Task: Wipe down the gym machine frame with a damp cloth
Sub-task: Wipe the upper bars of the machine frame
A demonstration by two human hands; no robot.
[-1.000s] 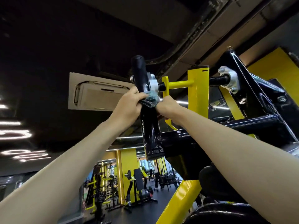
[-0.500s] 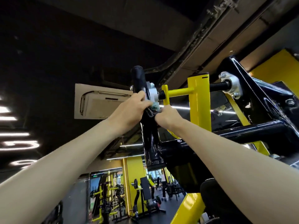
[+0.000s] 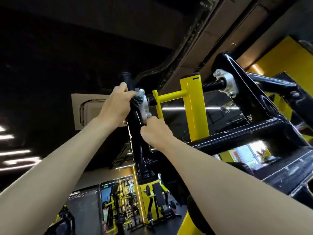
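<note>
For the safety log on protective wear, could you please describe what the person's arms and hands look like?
The left hand and right hand wear no gloves, and no rings show. The left forearm and right forearm are bare to the picture's edge: no sleeves, watch, wristband or markings in view.

A gym: yellow-and-black weight machines (image 3: 157, 200) fill the floor below.
</note>
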